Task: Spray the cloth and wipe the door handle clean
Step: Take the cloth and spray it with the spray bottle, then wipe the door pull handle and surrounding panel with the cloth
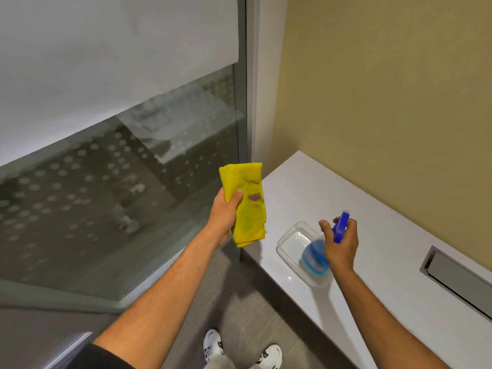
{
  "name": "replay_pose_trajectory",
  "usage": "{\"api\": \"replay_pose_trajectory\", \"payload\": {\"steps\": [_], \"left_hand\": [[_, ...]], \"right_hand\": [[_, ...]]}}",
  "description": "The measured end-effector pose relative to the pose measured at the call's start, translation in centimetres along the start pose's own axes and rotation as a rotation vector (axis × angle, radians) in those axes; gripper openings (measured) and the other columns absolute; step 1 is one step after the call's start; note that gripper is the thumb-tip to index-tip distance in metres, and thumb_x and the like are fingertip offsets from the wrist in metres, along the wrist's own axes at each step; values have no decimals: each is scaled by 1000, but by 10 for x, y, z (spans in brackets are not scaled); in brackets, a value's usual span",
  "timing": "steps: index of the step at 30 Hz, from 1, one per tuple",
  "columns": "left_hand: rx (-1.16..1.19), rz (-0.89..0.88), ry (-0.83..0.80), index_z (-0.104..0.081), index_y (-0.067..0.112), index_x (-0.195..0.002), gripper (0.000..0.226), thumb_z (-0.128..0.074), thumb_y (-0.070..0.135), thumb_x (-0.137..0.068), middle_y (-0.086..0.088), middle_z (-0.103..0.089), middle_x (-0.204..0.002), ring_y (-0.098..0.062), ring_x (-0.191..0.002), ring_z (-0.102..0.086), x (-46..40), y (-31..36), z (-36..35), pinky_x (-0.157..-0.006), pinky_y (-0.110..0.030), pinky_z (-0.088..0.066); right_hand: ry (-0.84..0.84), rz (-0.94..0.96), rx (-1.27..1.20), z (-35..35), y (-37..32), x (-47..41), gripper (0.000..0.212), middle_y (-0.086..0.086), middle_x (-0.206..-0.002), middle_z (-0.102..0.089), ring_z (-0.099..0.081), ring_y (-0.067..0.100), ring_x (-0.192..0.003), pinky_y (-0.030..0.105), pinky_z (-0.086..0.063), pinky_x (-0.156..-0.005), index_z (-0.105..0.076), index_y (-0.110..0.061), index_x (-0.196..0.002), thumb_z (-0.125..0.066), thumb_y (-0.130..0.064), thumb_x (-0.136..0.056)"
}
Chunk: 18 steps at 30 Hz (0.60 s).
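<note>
Held the yellow cloth (246, 206) up, pinched mid-fold between left fingers (237, 195) and palm, limp below them. Wrapped right fingers (326, 226) round the spray bottle (319, 251), over a clear tub (286, 239) on the table (386, 235). Probably soft, light, best gripped bunched. Door handle unseen.

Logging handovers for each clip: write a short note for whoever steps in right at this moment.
Left hand: shut on the folded yellow cloth, held up before the glass door; cloth already stained.
Right hand: shut on the blue spray bottle, above the clear container on the white counter.
Done: both items picked up.
Left: spray the cloth, wipe the door handle, which is not in view.
</note>
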State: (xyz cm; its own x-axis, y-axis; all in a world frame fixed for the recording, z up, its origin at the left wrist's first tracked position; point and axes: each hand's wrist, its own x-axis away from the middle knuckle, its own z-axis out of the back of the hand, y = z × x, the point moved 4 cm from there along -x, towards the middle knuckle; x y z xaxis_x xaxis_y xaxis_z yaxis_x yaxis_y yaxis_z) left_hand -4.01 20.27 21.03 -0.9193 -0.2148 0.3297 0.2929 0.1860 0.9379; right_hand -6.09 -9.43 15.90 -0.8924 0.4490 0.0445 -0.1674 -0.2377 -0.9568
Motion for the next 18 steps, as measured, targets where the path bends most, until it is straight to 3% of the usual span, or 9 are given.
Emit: {"api": "replay_pose_trajectory", "payload": {"steps": [6,11,15,18], "left_hand": [[-12,49,34,-55,19,-140,36,-51,28,-106,-8,-70,-132,-27,-116,-69,14,-34,27,-101,-49,-55],[-16,99,-14,-58,29,-128,23,-49,28,-107,3,-73,-120,-20,-109,-73,20,-56,33,-94,-43,-58],[-21,119,-62,-58,25,-131,26,-49,24,-107,3,-75,-117,-14,-99,-76,23,-67,30,-84,-35,-62],[-16,136,-80,-56,23,-136,30,-49,25,-107,2,-75,-120,-18,-104,-76,27,-71,29,-87,-38,-61]], "right_hand": [[-52,-41,62,-22,40,-9,49,0,-113,-53,-57,20,-99,45,-56,-93,-40,-26,-117,-78,-26,-86],[-109,-51,76,-37,60,2,49,0,-112,-52,-58,20,-99,43,-55,-93,-39,-25,-118,-77,-23,-87],[-149,-111,76,-44,69,13,58,1,-117,-53,-60,24,-105,43,-53,-96,-38,-14,-130,-77,-21,-87],[-186,-127,102,-44,74,12,65,1,-120,-53,-62,30,-110,47,-54,-100,-36,-12,-133,-79,-21,-85]]}}
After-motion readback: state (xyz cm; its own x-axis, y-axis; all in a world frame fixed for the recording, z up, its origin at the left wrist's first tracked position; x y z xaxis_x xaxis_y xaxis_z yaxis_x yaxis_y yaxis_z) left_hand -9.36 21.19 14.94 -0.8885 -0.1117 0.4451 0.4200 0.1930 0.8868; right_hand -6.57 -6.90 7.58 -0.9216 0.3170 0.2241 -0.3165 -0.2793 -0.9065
